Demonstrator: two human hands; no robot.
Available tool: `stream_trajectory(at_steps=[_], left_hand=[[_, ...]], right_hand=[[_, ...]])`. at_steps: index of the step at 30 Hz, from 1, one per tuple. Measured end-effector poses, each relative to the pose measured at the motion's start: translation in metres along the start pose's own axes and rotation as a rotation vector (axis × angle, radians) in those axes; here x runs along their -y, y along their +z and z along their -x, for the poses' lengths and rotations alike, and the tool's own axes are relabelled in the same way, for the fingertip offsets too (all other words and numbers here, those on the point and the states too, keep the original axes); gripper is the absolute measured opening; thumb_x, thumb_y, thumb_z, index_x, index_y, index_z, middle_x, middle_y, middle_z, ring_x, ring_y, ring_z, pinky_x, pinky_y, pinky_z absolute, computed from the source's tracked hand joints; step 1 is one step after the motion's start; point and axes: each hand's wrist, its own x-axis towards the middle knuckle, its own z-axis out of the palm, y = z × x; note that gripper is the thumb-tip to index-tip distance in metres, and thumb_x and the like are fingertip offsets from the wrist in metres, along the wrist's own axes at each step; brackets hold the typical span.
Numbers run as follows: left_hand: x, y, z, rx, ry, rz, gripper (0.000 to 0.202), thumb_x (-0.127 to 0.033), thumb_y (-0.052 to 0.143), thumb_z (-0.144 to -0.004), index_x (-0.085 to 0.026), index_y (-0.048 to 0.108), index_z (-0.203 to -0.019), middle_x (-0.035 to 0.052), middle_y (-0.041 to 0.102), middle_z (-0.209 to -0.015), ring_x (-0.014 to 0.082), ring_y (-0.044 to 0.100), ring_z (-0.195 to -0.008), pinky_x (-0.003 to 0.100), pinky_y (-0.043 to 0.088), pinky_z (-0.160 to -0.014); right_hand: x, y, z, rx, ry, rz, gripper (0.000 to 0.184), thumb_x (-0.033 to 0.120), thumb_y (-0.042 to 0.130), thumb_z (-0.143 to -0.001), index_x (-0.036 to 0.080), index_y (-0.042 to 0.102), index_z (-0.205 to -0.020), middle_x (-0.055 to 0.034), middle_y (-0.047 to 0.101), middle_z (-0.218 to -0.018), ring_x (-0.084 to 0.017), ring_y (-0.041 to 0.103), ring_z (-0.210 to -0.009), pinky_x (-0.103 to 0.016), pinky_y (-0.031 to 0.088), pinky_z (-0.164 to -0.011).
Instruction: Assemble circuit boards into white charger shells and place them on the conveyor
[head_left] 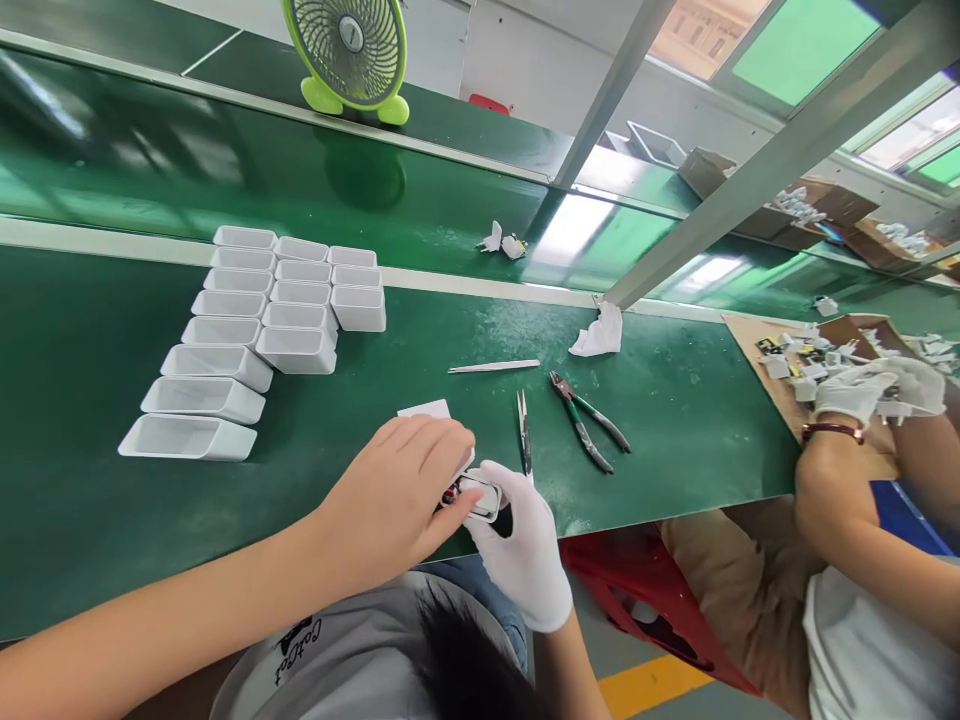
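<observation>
At the near edge of the green table [90, 400], left of and nearer than the pliers [589, 420], both hands close on a small white casing [480, 497]. The bare left hand [397, 495] curls its fingers over the top, and the gloved right hand [517, 545] pinches it from below. Black tweezers [523, 435] lie just left of the pliers, with a white card [425, 409] further left. Silver tweezers [493, 367] lie beyond-left and a crumpled cloth [600, 332] just beyond. Rows of open white housings [255, 340] stand well to the left. A co-worker's gloved hands [874, 390] work well to the right. A green fan [349, 50] stands far beyond.
</observation>
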Motion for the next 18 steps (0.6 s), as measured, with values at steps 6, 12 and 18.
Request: stream_trajectory(at_steps=[6,12,18], left_hand=[[0.000,0.006,0.007,-0.110,0.242,0.013,0.035,-0.001,0.046,-0.094,-0.011,0.060,-0.125,0.0071,0.076,-0.109,0.0245,0.064,-0.115,0.043,0.047,-0.105],[0.017,0.010,0.033,-0.057,0.456,0.097,0.034,-0.011,0.045,-0.102,-0.011,0.062,-0.131,0.0094,0.067,-0.136,0.0199,0.046,-0.145,0.039,0.031,-0.127],[0.017,0.018,0.032,-0.063,0.446,0.100,0.032,-0.009,0.047,-0.101,-0.009,0.063,-0.129,0.0134,0.064,-0.140,0.0213,0.043,-0.146,0.040,0.036,-0.126]], right_hand=[[0.000,0.000,0.000,0.047,0.039,-0.019,0.032,0.027,0.059,-0.100,0.024,0.056,-0.131,-0.0067,0.070,-0.115,-0.024,0.068,-0.102,-0.039,0.057,-0.084],[-0.002,-0.001,0.000,-0.014,-0.053,0.040,0.031,0.027,0.054,-0.099,0.025,0.054,-0.131,-0.0060,0.071,-0.111,-0.024,0.070,-0.098,-0.040,0.059,-0.080],[-0.004,0.004,0.005,-0.065,-0.079,0.047,0.040,0.020,0.055,-0.096,0.023,0.049,-0.136,-0.0089,0.070,-0.116,-0.025,0.069,-0.103,-0.042,0.060,-0.084]])
